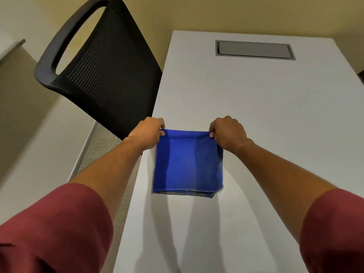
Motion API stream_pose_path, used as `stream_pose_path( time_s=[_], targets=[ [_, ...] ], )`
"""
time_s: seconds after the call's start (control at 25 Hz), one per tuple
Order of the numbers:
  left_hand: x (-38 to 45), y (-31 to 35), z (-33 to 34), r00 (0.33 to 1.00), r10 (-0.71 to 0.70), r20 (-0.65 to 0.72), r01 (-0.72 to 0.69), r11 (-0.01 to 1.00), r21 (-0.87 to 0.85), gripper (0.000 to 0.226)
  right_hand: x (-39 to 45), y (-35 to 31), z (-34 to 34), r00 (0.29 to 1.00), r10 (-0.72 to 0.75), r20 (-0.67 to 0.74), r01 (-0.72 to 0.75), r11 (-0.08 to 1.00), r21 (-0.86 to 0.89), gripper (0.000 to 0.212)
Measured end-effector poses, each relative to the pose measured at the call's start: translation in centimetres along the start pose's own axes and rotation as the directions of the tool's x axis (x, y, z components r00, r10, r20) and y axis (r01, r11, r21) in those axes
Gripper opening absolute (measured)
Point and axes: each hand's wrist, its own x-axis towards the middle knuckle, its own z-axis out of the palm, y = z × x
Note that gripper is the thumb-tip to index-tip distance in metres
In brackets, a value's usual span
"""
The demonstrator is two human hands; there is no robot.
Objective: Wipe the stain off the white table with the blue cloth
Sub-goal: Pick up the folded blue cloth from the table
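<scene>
Nearest the camera, two dark red sleeves: left sleeve (49, 229) bottom left, right sleeve (334, 231) bottom right, both pushed up, bare forearms running up toward the frame centre. Forearm shadows fall on the white table (275, 115) beneath them.

Blue cloth (188, 163) sits between the forearms, near the table's left edge, folded into a rough square. Its near hem looks greyish, layered and slightly uneven, with a frayed-looking corner at lower right. Darker vertical bands cross the fabric; cannot tell whether they are shadow or damp. The near edge seems to lie on the tabletop.

Left hand (146, 133) pinches the cloth's far left corner, fingers curled closed on the fabric. Right hand (227, 133) pinches the far right corner, closed the same way. The far edge is drawn between the two hands and sags slightly in the middle.

No stain can be made out on the visible tabletop.

Farther back, a black mesh office chair (104, 75) stands just beside the table's left edge, backrest tilted in this view, with a solid curved frame at the top. Near the table's far end, a grey rectangular cable hatch (255, 50) is set flush into the surface. Beige wall behind.
</scene>
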Motion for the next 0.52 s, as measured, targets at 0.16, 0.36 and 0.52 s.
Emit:
stream_pose_path(
  time_s=[0.16,0.36,0.52],
  targets=[
    [-2.5,1.2,-3.3,1.0,-0.008,-0.01,0.007,0.999,-0.037,0.005,-2.2,-0.3,-3.8,1.0,-0.019,0.008,0.018,0.996,0.09,0.012],
    [-6.7,4.3,-8.6,1.0,0.001,-0.028,-0.002,0.999,-0.042,0.003,-5.7,-0.7,-9.5,0.998,-0.063,0.031,0.058,0.99,0.131,0.007],
    [-9.5,7.0,-12.6,0.999,0.01,-0.043,-0.012,0.999,-0.044,0.01,-8.3,-0.8,-14.4,0.993,-0.115,-0.009,0.115,0.987,0.115,0.011]
  ],
)
